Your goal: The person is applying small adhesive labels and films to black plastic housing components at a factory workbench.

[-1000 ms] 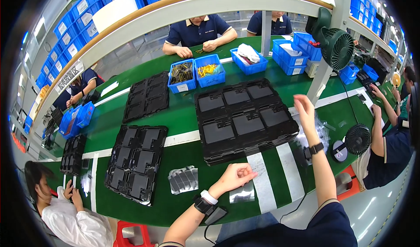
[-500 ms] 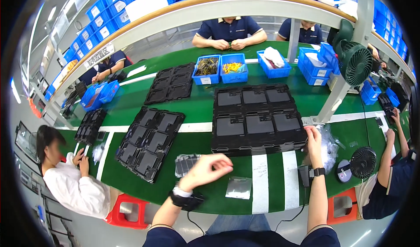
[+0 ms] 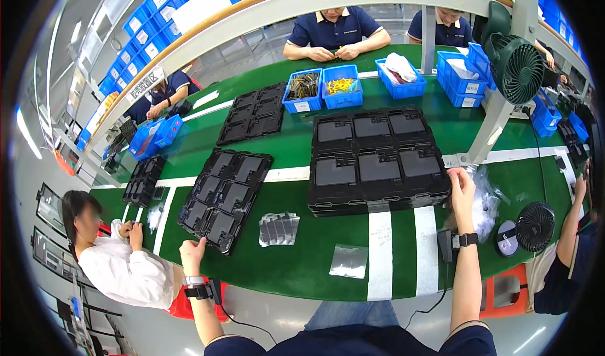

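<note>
– Since both hands are at black trays, where does each tray lie?
– Item one: stack of black trays (image 3: 384, 203), centre-right of the green bench (image 3: 302, 277); top tray with six compartments, a dark grey panel in each. Item two: single black tray (image 3: 222, 194), to the left, set slantwise, likewise six-celled and filled.
– And the hands?
– Right hand (image 3: 464, 189): at the stack's right edge, fingers curled. Left hand (image 3: 192, 254): at the single tray's near corner, fingertips bunched. Whether either set of fingers is clamped on its tray, I cannot tell.
– Between the trays?
– Dark strips on film (image 3: 278, 230), near the single tray; clear packet (image 3: 348, 261), closer to the bench's near edge.
– To the right?
– Crumpled clear film (image 3: 484, 208), just beside the right hand; black fan (image 3: 535, 227), beyond it.
– Further back?
– Another black tray (image 3: 252, 112), behind the single one; blue bin of dark parts (image 3: 303, 106), blue bin of yellow parts (image 3: 343, 103), side by side. Across the bench, a co-worker (image 3: 340, 31) in a dark shirt, hands close together.
</note>
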{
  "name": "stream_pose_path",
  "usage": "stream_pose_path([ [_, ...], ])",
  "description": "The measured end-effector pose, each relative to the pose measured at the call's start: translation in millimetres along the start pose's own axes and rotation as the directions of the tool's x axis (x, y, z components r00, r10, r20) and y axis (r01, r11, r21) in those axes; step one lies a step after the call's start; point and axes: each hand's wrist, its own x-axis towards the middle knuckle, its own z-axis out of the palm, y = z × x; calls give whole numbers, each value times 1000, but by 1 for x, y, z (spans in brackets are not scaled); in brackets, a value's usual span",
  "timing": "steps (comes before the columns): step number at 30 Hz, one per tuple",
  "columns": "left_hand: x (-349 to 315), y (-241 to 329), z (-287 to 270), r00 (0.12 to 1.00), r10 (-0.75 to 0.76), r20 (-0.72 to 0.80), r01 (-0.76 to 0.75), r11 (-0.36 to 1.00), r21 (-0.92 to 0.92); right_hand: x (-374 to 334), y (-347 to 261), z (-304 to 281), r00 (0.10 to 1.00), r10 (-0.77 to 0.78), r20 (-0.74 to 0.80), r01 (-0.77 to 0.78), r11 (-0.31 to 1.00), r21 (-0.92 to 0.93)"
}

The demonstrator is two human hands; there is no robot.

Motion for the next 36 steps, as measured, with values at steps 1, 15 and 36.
stream_pose_path([
  [1, -9, 15, -2, 998, 24, 56, -12, 977, -211, -1, 1, -1, 1000, 13, -3, -13, 1000, -15],
  [15, -4, 26, -7, 984, -108, 138, 144, 949, -280, -3, -11, -1, 996, 88, -6, -88, 993, 82],
  [36, 8, 88, -33, 977, 203, -58, 6, -300, -954, -4, -12, -1, 990, 137, -23, -131, 976, 174],
])
